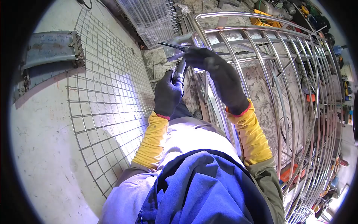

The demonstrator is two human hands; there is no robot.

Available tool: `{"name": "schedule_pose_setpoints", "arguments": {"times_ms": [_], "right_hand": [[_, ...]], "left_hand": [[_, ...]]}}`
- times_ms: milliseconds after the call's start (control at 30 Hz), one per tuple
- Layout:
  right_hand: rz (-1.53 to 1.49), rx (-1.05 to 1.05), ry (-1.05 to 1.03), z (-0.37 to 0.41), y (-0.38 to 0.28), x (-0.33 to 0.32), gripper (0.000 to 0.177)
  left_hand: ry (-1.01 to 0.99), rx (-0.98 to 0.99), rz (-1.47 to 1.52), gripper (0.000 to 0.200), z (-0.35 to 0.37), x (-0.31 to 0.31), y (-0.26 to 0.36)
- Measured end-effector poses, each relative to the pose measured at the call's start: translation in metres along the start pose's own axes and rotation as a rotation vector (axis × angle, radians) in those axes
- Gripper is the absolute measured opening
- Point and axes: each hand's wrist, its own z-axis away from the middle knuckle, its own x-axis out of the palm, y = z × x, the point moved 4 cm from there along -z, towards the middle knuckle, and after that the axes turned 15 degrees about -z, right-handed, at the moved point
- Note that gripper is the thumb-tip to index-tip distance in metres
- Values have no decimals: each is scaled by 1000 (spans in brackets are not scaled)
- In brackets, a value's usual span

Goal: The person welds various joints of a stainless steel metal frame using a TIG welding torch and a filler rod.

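Observation:
My left hand (167, 92), in a black glove, is closed round a short grey metal cylinder (180, 68) held upright in front of my body. Just above it and to the right is my right hand (220, 76), also gloved in black. Its fingers are bent at the cylinder's top, beside a slim black tapered rod (172, 46) that points left. The rod seems to be in the right fingers, though the glove hides its other end. Beyond the right hand stands a polished metal tube railing (233, 56) with curved corners.
A wire grid panel (100, 95) leans on the pale wall at left, near a curved metal plate (52, 46). More mesh panels (149, 20) stand at the back. Railing bars fill the right side. Yellow (263, 18) and orange items lie beyond them.

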Motion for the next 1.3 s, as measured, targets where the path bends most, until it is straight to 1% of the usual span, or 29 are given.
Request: {"name": "schedule_pose_setpoints", "arguments": {"times_ms": [67, 100, 133, 167, 200, 233, 267, 300, 333, 400, 433, 500, 533, 600, 667, 733, 767, 800, 833, 867, 900, 933, 1000, 1033, 1100, 1133, 1200, 1267, 1300], "right_hand": [[1, 23, 37, 9, 12, -8, 49], [1, 36, 54, 9, 14, -8, 42], [7, 31, 77, 8, 13, -10, 41], [12, 27, 100, 6, 12, -11, 41], [22, 6, 129, -2, 3, -8, 47], [23, 9, 127, -4, -1, -6, 47], [-13, -37, 152, -5, -5, -5, 53], [-48, -83, 178, -5, -9, -7, 59], [-46, -82, 178, -4, -7, -11, 59], [-240, -119, 159, -4, -4, -20, 63], [-239, -118, 159, -4, -3, -22, 63], [-368, -146, 244, -3, -1, -27, 60], [-369, -143, 243, -4, 0, -29, 60], [-490, -143, 313, -4, 2, -38, 61], [-482, -139, 307, -4, 2, -39, 60], [-473, -138, 305, -4, 1, -36, 60], [-408, -154, 267, -4, -1, -31, 60], [-344, -171, 230, -4, -4, -25, 61], [-264, -146, 210, -5, -7, -18, 61], [-183, -121, 191, -7, -10, -11, 62], [-226, -57, 152, -9, -9, -7, 59], [-102, 16, 122, -8, -5, -5, 55], [-92, 35, 27, -4, -8, 9, 53], [-92, 34, 25, -4, -6, 7, 53], [48, -1, 141, -2, -2, -4, 54], [50, 0, 140, -3, -4, -5, 54], [-75, -30, 214, -6, -9, -8, 56], [-91, -66, 182, -4, -5, -17, 59], [-204, -92, 192, -3, -4, -20, 61]], "left_hand": [[54, 29, -2, 34, 0, 2, -1], [17, 6, -32, 31, 0, 0, 0], [-23, -7, -38, 27, -1, 4, -4], [2, -11, -53, 26, -1, 4, -5], [27, -16, -68, 26, 0, 5, -6], [69, 19, -10, 29, -1, 5, -7], [70, 16, -8, 29, 0, 5, -10], [1, -27, 69, 29, -1, 1, -6], [-69, -69, 147, 30, -1, -2, -4], [-80, -84, 156, 34, -3, -4, -4], [-91, -99, 165, 38, -3, -4, -5], [-57, -73, 163, 38, -3, -2, -7], [-23, -47, 160, 38, -2, -2, -7], [-43, -60, 160, 38, -3, -4, -7], [-65, -69, 159, 38, -3, -4, -6], [-33, -43, 111, 36, -2, -4, -5], [-35, -42, 110, 36, -2, 1, -5], [19, -24, 96, 34, -1, 1, -3], [71, -5, 82, 32, 0, 0, -2], [15, 2, 97, 34, 1, 1, -4], [23, 8, 74, 34, 1, 1, -3], [32, 14, 51, 33, 0, 1, -3], [31, 6, 26, 33, 0, 0, -1], [30, -3, 2, 32, 0, 0, -1], [51, 14, -6, 31, 0, 0, -3], [71, 31, -15, 31, 0, 0, -4], [40, 14, 24, 30, -3, -2, -5], [-139, -115, 190, 41, -4, -3, -7], [-139, -116, 190, 41, -4, -1, -9]]}}
